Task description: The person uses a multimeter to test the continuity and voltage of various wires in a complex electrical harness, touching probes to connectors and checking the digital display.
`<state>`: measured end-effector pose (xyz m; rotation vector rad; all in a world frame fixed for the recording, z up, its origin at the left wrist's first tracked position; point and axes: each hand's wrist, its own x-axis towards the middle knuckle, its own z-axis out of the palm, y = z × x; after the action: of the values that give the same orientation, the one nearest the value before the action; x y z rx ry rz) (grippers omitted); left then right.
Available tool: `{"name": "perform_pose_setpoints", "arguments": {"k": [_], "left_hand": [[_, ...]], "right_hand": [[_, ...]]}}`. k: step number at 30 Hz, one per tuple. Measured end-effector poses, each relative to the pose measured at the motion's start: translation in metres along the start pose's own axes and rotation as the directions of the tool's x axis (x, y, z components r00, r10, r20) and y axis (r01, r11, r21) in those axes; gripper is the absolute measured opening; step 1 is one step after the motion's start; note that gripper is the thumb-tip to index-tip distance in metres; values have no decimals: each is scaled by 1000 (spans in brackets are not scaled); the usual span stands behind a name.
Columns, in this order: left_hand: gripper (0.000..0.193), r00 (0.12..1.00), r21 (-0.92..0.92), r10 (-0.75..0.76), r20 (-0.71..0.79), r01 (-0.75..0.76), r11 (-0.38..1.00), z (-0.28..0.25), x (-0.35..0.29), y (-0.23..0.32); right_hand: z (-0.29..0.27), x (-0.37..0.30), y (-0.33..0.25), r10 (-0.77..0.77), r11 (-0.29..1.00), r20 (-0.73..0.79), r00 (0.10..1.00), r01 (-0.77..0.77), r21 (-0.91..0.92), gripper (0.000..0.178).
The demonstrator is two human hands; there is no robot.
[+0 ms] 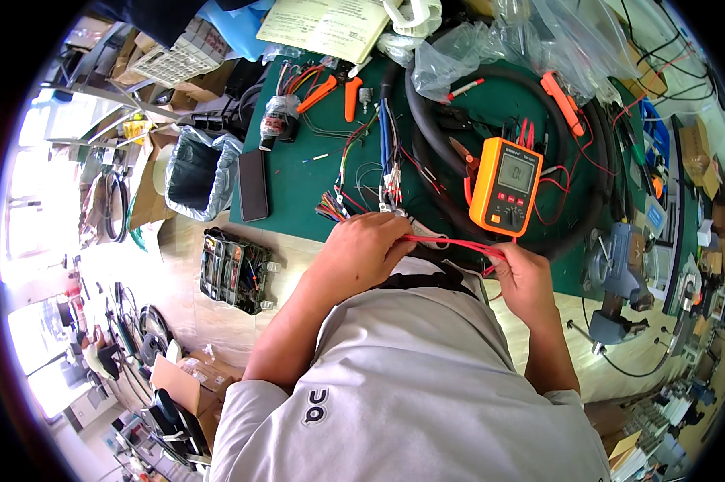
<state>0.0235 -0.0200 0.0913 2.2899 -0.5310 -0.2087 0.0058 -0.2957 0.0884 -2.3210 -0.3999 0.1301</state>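
Thin red wires [452, 240] stretch between my two hands in front of my waist, at the near edge of the bench. My left hand [361, 251] is closed around their left end, its fingertips partly hidden. On the right, my right hand [525, 283] pinches the same wires between thumb and fingers. Just beyond my left hand lie the stripped ends of a thick cable [390, 149], fanned into blue, white and multicoloured wires. An orange multimeter [505, 186] with a grey display and red leads rests past my right hand.
A thick black cable coil [435, 120] surrounds the meter on the green bench [298, 189]. Orange-handled pliers [351, 100], a dark flat case [253, 185] and a notebook [322, 28] lie leftward. A lined bin [198, 177], a toolbox [235, 270] and a vise [620, 265] stand around.
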Motion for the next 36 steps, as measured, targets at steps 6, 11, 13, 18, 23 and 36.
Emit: {"name": "perform_pose_setpoints", "arguments": {"k": [6, 11, 13, 18, 23, 36], "left_hand": [[11, 983, 156, 181, 17, -182, 971, 16, 8, 13], [19, 992, 162, 25, -120, -5, 987, -7, 10, 8], [22, 990, -24, -117, -83, 116, 993, -19, 3, -2], [26, 957, -139, -282, 62, 288, 947, -30, -5, -17], [28, 989, -197, -138, 45, 145, 970, -19, -2, -23], [25, 773, -174, -609, -176, 584, 793, -14, 10, -215]], "right_hand": [[8, 48, -59, -455, 857, 191, 870, 486, -169, 73], [21, 69, -49, -406, 892, 253, 879, 441, -101, 48], [23, 73, -41, -407, 904, 251, 878, 427, -31, 42], [29, 86, -54, -312, 935, 158, 937, 332, -123, 45], [47, 109, -79, -562, 594, 362, 744, 667, -449, 44], [66, 119, -69, 138, 983, 516, 845, -181, 34, 48]]}}
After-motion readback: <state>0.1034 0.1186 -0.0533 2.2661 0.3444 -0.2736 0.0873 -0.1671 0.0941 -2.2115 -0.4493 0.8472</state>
